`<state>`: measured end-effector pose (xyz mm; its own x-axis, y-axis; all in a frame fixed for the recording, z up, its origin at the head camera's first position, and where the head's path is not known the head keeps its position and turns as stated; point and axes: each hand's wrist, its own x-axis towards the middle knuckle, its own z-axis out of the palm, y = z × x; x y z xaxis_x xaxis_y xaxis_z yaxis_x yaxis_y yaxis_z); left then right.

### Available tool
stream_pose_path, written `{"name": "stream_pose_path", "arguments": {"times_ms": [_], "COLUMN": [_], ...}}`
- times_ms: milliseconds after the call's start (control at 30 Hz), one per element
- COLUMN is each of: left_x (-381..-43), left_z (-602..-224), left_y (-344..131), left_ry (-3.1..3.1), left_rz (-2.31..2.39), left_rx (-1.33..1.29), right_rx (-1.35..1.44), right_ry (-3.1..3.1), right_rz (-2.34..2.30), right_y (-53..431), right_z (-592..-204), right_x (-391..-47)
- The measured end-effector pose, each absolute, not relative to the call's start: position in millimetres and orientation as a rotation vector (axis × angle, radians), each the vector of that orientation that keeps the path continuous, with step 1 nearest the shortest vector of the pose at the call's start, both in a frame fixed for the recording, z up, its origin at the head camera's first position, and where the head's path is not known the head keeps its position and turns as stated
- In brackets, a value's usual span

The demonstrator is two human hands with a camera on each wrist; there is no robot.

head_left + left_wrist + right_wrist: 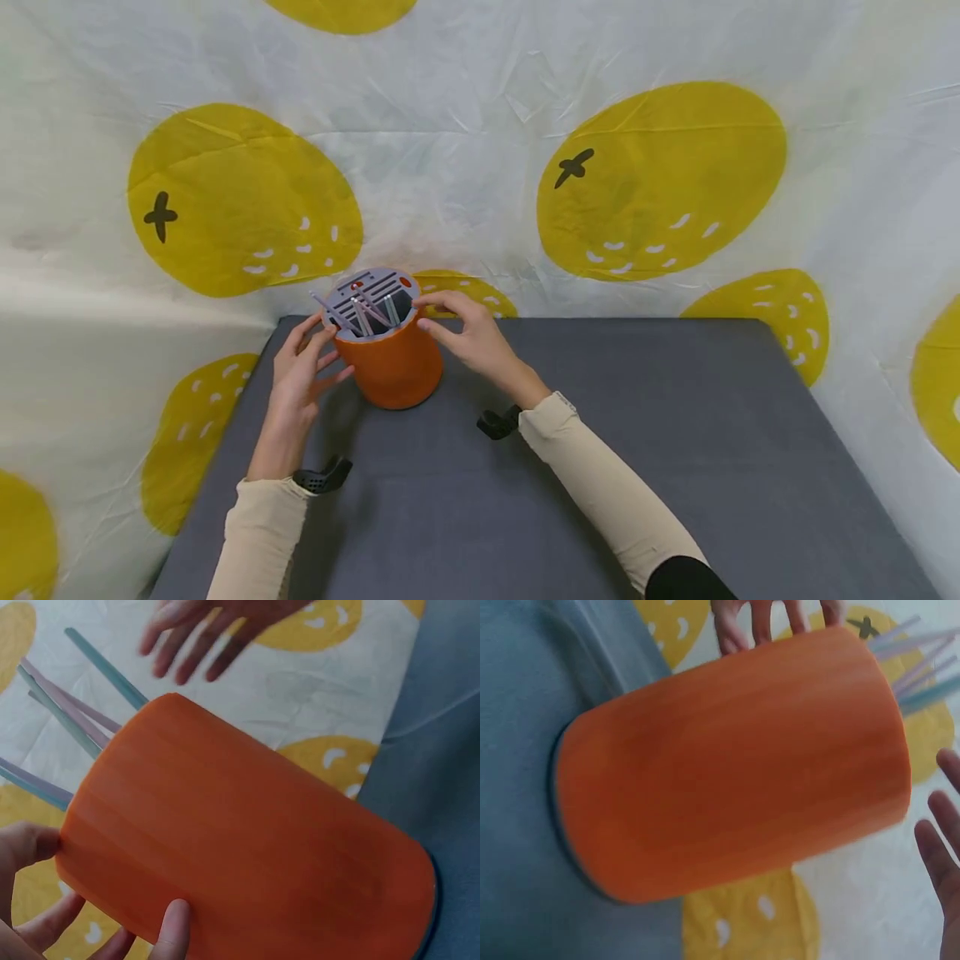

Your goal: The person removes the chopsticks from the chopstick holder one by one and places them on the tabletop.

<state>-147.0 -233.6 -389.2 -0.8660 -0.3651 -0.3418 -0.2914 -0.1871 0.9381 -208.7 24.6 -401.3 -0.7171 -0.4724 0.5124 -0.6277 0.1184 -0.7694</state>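
Note:
An orange round holder [393,367] with a grey slotted top [375,283] stands upright near the table's far left edge. Several thin pastel sticks [367,312] lean out of the opening in its top; whether they are straws or chopsticks I cannot tell. My left hand [298,375] touches the left side and rim of the holder, fingers spread and loosely bent. At the opposite side, my right hand [472,337] hovers close to the rim. In the right wrist view, the fingers [937,840] of that hand are spread, apart from the holder and holding nothing.
A dark grey cloth-covered table [600,433] extends to the right and toward me. Behind and at the sides hangs a white sheet [465,167] with large yellow fruit prints. The holder stands close to this sheet.

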Motion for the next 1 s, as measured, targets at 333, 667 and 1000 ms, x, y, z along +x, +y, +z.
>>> {"name": "stream_pose_path", "arguments": {"times_ms": [333,667,1000], "left_x": [-146,-141,-149], "left_z": [-388,-393,-392], "left_y": [-240,-247,-241], "left_ry": [-2.032,-2.155,-2.206], "left_rz": [-2.262,-2.201,-2.205], "left_rx": [0.735,0.615,0.614], "right_rx": [1.233,1.265,1.163], "right_ry": [-2.321,-2.264,-2.042], "right_rz": [1.405,1.418,1.634], "right_y": [4,-8,-3], "right_z": [-397,-406,-395], "right_x": [-223,-229,-226]}}
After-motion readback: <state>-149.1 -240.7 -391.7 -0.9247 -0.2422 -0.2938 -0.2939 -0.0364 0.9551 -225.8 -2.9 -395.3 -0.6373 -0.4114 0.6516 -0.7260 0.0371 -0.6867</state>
